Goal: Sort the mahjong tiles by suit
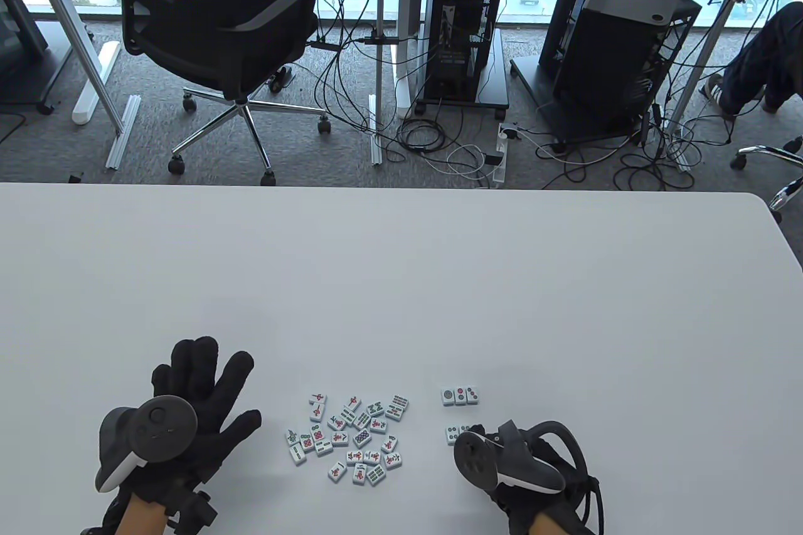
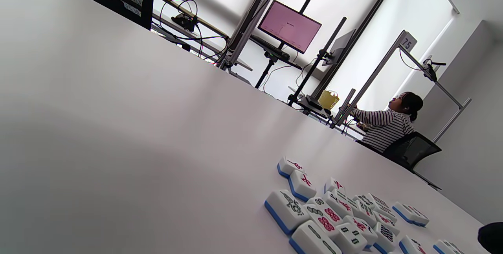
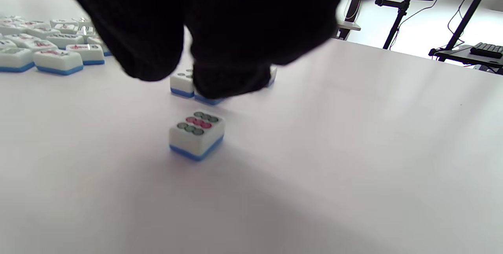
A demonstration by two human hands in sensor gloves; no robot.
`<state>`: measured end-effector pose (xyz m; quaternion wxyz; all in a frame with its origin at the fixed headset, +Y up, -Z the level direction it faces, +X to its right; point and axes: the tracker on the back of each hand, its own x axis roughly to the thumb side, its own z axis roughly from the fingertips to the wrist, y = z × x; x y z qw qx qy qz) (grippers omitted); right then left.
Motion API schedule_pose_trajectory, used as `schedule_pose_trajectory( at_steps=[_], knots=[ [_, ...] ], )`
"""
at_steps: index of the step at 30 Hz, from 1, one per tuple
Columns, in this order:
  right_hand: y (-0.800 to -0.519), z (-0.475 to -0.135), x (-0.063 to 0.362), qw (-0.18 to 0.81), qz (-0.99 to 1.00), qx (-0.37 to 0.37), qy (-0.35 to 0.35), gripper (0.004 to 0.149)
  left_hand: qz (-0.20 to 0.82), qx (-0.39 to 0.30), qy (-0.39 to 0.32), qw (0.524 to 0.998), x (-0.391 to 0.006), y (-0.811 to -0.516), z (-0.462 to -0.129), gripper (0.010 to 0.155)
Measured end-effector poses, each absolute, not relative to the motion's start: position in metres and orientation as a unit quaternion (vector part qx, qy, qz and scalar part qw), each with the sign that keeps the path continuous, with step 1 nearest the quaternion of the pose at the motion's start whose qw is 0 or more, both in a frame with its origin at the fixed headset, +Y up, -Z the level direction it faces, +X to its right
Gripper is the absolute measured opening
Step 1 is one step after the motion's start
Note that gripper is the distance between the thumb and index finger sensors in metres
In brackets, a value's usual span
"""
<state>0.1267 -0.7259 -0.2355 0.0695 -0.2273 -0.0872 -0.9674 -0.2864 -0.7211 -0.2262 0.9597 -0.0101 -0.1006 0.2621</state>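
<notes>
Starting on the left, the left hand (image 1: 188,400) in its black sensor glove lies flat with fingers spread and straight, holding nothing, just left of the loose cluster of small white blue-backed mahjong tiles (image 1: 351,434) on the plain white table (image 1: 401,284). That pile looks like a mix of characters, bamboo and at least one stray dots tile, faces up and turned every which way, so no shared axis there. It sits between the two hands, slightly nearer the left one. Further right, the sorted row of three dots tiles (image 1: 460,396) lies just beyond the right hand's fingers, running left-right, each tile's long side pointing away from the person. The right hand (image 1: 521,460) hovers low over the start of a second row; one white dots tile with green and red circles (image 3: 196,134) lies just on the wrist side of the fingertips (image 3: 230,81), with another tile or so right under them. I honestly can't tell if the fingers are pinching that tile or only touching it, since the tracker and glove block the view. My guess is it's lining up row two under row one.
</notes>
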Motion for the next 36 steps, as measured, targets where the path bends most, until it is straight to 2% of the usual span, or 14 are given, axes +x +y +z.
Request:
schedule_pose_trajectory(
  at_steps=[5, 10, 17, 21, 27, 36],
  knots=[
    [-0.71, -0.249, 0.1, 0.033, -0.969, -0.238, -0.054, 0.058, 0.265, -0.008, -0.101, 0.959, -0.287, -0.72, -0.226, 0.081],
    [-0.707, -0.259, 0.054, 0.021, -0.957, -0.287, -0.035, 0.055, 0.269, -0.004, -0.101, 0.958, -0.289, -0.72, -0.226, 0.081],
    [-0.722, -0.258, -0.024, 0.025, -0.933, -0.359, -0.025, 0.05, 0.273, -0.001, -0.102, 0.957, -0.29, -0.719, -0.225, 0.081],
    [-0.732, -0.256, -0.059, 0.07, -0.914, -0.399, 0.001, 0.053, 0.275, 0.002, -0.103, 0.956, -0.29, -0.719, -0.225, 0.081],
    [-0.743, -0.254, -0.097, 0.097, -0.897, -0.43, -0.039, 0.061, 0.283, 0.006, -0.103, 0.954, -0.292, -0.718, -0.225, 0.081],
    [-0.752, -0.257, -0.111, 0.149, -0.897, -0.408, -0.087, 0.064, 0.287, 0.008, -0.104, 0.952, -0.294, -0.718, -0.225, 0.081]
  ],
)
